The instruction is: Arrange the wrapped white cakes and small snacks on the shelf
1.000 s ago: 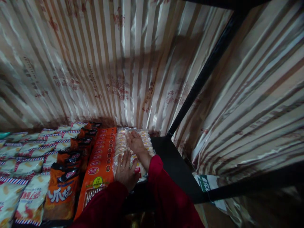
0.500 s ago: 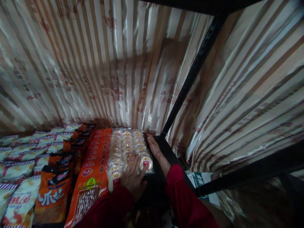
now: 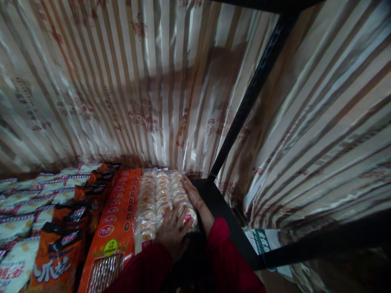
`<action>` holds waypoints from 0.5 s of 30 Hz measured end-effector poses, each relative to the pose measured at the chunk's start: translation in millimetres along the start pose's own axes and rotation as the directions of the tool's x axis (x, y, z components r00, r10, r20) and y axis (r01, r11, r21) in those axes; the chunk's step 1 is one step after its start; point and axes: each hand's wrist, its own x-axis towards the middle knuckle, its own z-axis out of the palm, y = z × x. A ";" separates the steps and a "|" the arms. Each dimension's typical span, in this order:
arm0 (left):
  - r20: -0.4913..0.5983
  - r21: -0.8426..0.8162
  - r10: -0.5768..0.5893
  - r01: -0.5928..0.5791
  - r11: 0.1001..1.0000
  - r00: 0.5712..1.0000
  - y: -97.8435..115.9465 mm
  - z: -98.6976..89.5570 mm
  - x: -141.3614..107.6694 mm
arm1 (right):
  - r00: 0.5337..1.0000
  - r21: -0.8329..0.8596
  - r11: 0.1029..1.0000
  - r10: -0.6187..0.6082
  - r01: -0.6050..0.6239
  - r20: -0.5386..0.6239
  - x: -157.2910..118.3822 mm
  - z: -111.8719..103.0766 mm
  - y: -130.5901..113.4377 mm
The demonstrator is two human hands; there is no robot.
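Rows of clear-wrapped round white packs (image 3: 161, 191) stand on a black shelf (image 3: 210, 195). My left hand (image 3: 174, 232) lies spread over the front of these rows, fingers apart and pointing away from me. Along the right side of the rightmost row, my right hand (image 3: 195, 197) is stretched out, its fingers straight and touching the packs. Neither hand is wrapped round anything. Just left of the packs lies a long orange box (image 3: 113, 228) with a window showing thin wrapped pieces.
Orange snack bags (image 3: 58, 256) and white snack bags (image 3: 18, 260) fill the left of the shelf in rows. A black metal post (image 3: 247, 101) rises at the back right corner. Striped, shiny sheeting (image 3: 137, 81) hangs behind. A green and white printed sheet (image 3: 262, 240) is at lower right.
My right hand has moved left from the bare shelf strip to the side of the rightmost row. My left hand stays on the pack fronts. The view has shifted slightly.
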 end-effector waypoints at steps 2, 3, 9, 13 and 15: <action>-0.021 0.006 0.011 -0.011 1.000 1.000 0.2 0.3 -0.5 | 0.999 -0.009 0.999 0.035 -0.035 0.015 -0.2 -0.1 1.6; -0.031 0.011 0.018 -0.017 1.000 0.999 0.2 0.1 -0.8 | 0.998 -0.005 0.998 0.055 -0.055 0.030 -0.9 -0.5 1.5; -0.062 0.028 0.012 -0.010 1.000 0.998 -0.7 -3.1 -2.3 | 0.997 -0.068 0.996 0.057 -0.054 0.049 -3.7 -1.7 -2.7; -0.059 0.014 0.029 -0.028 0.999 0.998 -2.6 -3.3 -2.3 | 0.996 -0.054 0.996 0.073 -0.071 0.049 -2.0 -0.3 0.5; -0.059 0.011 0.031 -0.030 0.999 0.998 -4.0 -2.5 -2.2 | 0.996 -0.048 0.996 0.077 -0.074 0.050 -0.6 0.1 3.7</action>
